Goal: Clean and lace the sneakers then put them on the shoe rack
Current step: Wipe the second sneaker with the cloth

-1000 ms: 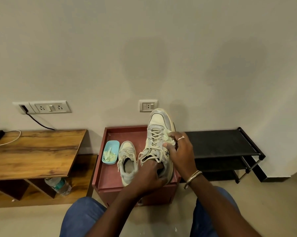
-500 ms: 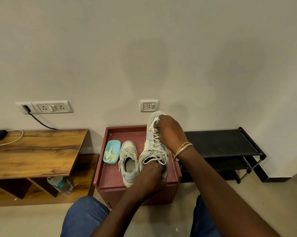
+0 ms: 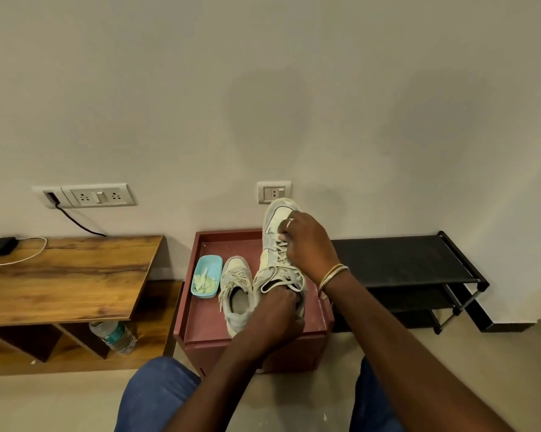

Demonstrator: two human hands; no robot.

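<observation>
A worn white and grey sneaker (image 3: pixel 274 215) stands tilted, toe up, over the red box (image 3: pixel 228 236). My left hand (image 3: pixel 274 311) grips its heel collar from below. My right hand (image 3: pixel 306 244) lies curled over the laces near the toe, with a small pale wipe just showing under the fingertips. The second sneaker (image 3: pixel 236 288), laced, lies flat on the box to the left of the held one. The black shoe rack (image 3: pixel 397 260) stands right of the box with nothing on its top shelf.
A light blue container (image 3: pixel 207 277) with pale wipes sits on the box beside the second sneaker. A wooden table (image 3: pixel 66 275) stands to the left, with a water bottle (image 3: pixel 115 336) lying beneath it. The wall is directly behind, and my knees are in the foreground.
My right hand slid from the sneaker's side up over the laces to the toe, then back a little toward the laces. My left hand kept its grip on the heel.
</observation>
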